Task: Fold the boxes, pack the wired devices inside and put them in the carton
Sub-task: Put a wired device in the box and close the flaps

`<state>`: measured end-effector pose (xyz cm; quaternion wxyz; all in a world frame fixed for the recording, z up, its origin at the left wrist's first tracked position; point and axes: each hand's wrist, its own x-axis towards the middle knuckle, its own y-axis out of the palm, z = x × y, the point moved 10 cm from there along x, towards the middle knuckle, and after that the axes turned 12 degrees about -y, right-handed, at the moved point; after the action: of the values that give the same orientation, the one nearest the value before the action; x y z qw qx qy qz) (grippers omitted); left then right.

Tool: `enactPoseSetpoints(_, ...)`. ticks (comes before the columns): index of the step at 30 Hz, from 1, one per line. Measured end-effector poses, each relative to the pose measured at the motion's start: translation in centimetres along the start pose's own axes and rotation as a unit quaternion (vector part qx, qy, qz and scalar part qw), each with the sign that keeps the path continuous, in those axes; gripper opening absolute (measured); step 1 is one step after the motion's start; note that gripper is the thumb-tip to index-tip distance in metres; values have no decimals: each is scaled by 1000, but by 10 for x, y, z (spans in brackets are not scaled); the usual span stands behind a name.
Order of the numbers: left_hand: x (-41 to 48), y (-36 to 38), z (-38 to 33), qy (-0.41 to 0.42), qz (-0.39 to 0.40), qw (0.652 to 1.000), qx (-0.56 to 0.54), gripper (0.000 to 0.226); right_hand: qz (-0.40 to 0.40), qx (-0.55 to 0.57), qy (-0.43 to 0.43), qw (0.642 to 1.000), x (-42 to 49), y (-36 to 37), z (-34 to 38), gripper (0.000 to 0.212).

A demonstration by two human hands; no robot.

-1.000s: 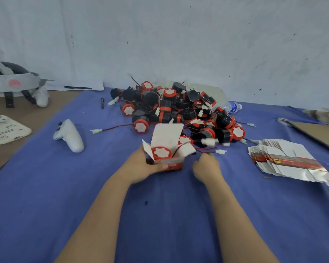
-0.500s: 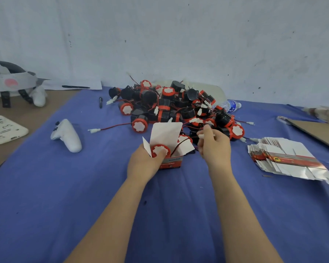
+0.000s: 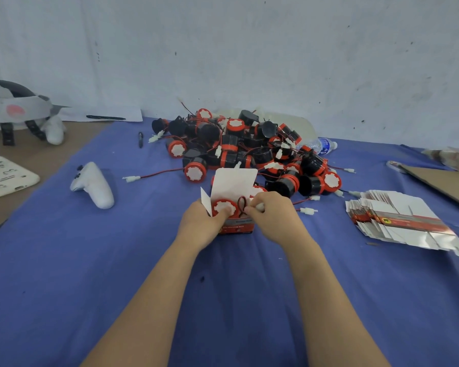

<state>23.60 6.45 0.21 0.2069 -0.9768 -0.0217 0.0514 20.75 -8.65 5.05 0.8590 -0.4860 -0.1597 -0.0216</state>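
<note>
The small red-and-white cardboard box (image 3: 236, 227) stands open on the blue tabletop (image 3: 117, 260), gripped by the left hand (image 3: 200, 225), with a red-capped black device (image 3: 224, 207) inside. The right hand (image 3: 274, 221) has returned from the heaped devices (image 3: 249, 149), its fingers (image 3: 252, 212) pinching the white plug (image 3: 260, 207) of the looped red wire (image 3: 242, 204). Tucking the wire in and closing the box likely remain.

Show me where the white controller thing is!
In the head view, the white controller lies on the blue cloth at the left, apart from the left hand and left of the pile of wired devices.
</note>
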Motion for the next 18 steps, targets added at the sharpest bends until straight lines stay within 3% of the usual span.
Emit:
enactPoseSetpoints(5,-4,1,4,-32,-71,997,-6,44,83,-117,-31,989,1,5,16,12)
enactPoseSetpoints(9,-9,2,2,-37,-126,991,8,51,131,-94,-61,985,-3,12,20,9)
enactPoseSetpoints(11,-9,3,2,-37,-129,991,18,52,82,-33,-51,995,-2,7,15,7)
enactPoseSetpoints(15,-8,6,1,-34,-127,990,39,56,-166,59,9,984,-8,-25,-3,13)
enactPoseSetpoints(18,-9,6,0,-28,-132,990,43,55,-181,-13,9,983,-7,-21,-2,18)
